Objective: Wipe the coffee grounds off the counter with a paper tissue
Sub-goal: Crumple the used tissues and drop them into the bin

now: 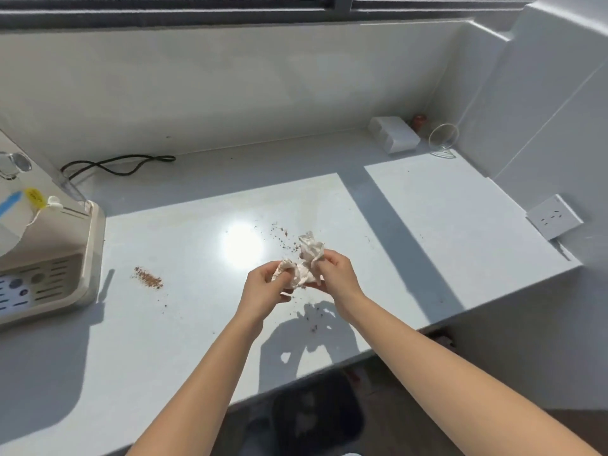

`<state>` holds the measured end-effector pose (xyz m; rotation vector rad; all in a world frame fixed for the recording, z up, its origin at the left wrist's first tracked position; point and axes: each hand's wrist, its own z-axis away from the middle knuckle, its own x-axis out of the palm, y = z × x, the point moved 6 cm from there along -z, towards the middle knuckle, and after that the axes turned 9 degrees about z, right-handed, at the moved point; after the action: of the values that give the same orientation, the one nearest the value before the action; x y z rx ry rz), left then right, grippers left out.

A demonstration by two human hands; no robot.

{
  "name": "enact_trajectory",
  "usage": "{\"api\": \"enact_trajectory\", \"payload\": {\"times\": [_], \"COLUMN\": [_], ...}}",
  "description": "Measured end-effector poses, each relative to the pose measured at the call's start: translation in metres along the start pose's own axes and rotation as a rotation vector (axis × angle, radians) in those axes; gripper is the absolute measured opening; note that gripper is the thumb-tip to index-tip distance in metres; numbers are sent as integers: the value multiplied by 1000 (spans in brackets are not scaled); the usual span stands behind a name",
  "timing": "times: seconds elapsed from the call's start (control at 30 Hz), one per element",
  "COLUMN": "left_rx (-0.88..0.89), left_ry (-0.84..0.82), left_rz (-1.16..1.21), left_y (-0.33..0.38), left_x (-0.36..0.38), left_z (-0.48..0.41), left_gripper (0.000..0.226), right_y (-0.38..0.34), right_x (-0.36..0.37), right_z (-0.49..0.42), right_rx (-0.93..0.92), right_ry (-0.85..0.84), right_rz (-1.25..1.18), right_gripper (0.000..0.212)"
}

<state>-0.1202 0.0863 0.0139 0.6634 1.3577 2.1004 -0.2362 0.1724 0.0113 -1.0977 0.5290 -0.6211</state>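
From the head view, both hands meet over the middle of the white tabletop (184, 340), lifted clear of it, with the crumpled tissue (306, 263) bunched between them. The left hand (266, 286) has its fingers curled round the tissue's left end, and the right hand (334, 274) pinches the right end, where a loose corner sticks up on the far side. The tissue looks faintly stained, and it seems to be getting gathered or refolded rather than wiping just now. The densest grounds (148, 278) lie well to the left of the hands, a short streak whose long axis runs from far left to near right, just right of the beige machine (65, 258). The left hand is the nearer one to it, so I judge that the next sweep goes leftward across the tabletop. Finer specks (283, 236) are scattered just beyond the tissue on the far side, and a few more specks sit near the hands' shadow, close to the near edge. A black cable (121, 162) loops at the far left, a white box (393, 134) and a clear glass (444, 136) sit in the far right corner, and a wall socket (554, 217) is at the right
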Motion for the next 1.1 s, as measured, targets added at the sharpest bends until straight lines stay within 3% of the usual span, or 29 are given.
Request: {"api": "enact_trajectory", "payload": {"times": [0.13,0.3,0.43,0.53,0.63,0.87,1.0,1.1], "left_rx": [-34,-73,-117,-110,-144,-304,-465,-602], "left_ry": [-35,-95,-151,-171,-231,-325,-205,-158], "left_rz": [-35,-51,-142,-237,-293,-411,-417,-405], "left_y": [-22,-66,-114,-153,-191,-265,-300,-320], "left_x": [23,51,64,69,72,77,65,54], "left_z": [32,65,83,91,96,104,110,106], "left_gripper": [17,15,15,26,14,24,25,27], "right_y": [38,78,115,142,173,279,322,342], "right_x": [-27,-54,-70,-72,-74,-63,-64,-63], "right_z": [28,64,94,110,119,135,133,130], "right_rx": [104,16,-42,-84,-62,226,466,593], "right_ry": [-13,13,51,39,93,246,351,371], "right_rz": [-104,51,188,294,347,354,340,185], "right_gripper": [42,4,23,25,21,23,14,11]}}
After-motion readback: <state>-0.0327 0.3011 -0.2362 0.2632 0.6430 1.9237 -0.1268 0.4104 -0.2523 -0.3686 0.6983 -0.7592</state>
